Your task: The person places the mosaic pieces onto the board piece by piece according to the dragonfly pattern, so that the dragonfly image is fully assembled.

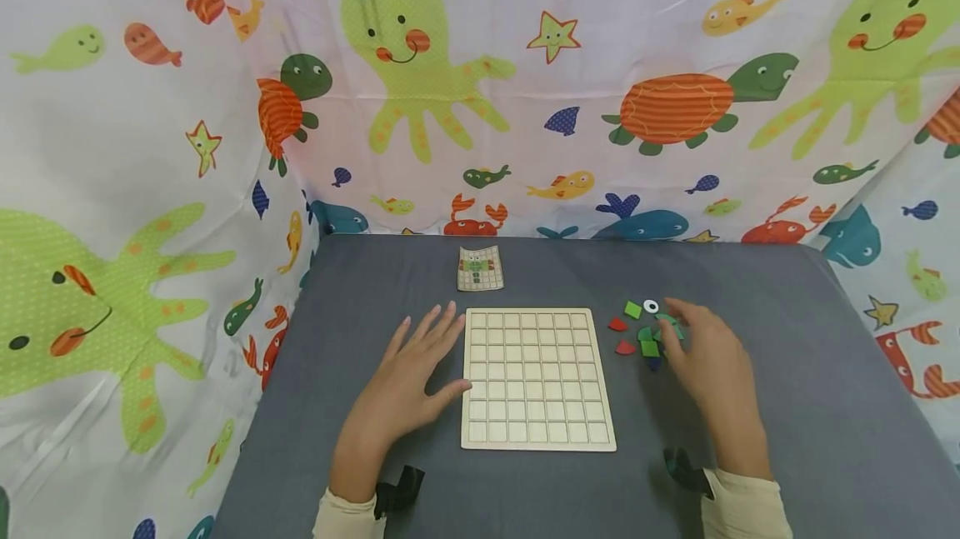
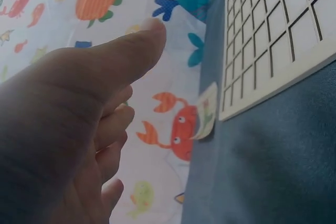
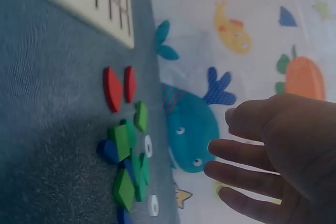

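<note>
Pieces this flat and crowded would be best taken one at a time, pinched by opposite edges, since several lie against or on one another and a broad grab could drag neighbours along. Reaching for one looks like the step in hand; an outlying one, such as either red piece or the lime-green square at the far side, should come away more easily than one from the heap. A light touch from the left hand could keep the gridded board from sliding.

The cluster lies between the board and the right edge of the tabletop, nearer the board. The right hand is just beside and above it, thumb and fingers apart, gripping nothing. A white ring sits near its forefinger. The left hand is spread and empty by the board's left edge, thumb near the rim, well apart from the pieces. Beyond the board, toward the tabletop's far edge, rests a small patterned card.
</note>
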Motion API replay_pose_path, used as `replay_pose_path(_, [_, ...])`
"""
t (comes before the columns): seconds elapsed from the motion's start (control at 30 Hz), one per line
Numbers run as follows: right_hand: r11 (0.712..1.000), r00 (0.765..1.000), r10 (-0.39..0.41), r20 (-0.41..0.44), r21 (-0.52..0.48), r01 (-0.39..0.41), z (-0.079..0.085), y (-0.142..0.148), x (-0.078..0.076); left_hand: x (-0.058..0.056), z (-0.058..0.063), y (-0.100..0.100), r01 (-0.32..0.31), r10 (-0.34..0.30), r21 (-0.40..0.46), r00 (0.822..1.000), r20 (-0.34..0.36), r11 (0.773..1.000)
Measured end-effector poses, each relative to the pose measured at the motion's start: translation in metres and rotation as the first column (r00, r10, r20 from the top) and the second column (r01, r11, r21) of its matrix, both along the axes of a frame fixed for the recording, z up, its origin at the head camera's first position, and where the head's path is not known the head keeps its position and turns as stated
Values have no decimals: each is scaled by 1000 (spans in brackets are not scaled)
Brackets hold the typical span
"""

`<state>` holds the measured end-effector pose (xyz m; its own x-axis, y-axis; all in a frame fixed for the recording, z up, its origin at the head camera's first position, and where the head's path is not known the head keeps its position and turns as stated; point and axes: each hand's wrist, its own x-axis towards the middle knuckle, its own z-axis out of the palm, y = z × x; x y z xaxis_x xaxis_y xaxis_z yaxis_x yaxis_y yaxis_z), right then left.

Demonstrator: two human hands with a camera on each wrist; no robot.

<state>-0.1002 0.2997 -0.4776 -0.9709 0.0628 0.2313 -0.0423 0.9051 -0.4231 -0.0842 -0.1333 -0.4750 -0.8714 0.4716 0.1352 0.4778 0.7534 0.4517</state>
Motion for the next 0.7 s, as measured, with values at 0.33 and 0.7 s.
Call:
replay_pose_path(0.33, [997,994,30,110,62,-36,-25,11,-38,-20,-30,0,-19,20,-11,987,161,1000])
replay_pose_path(0.7, [992,992,64,111,103,-76,-48,19,-62,-26,-51,2,-28,35,-26,951,308,999])
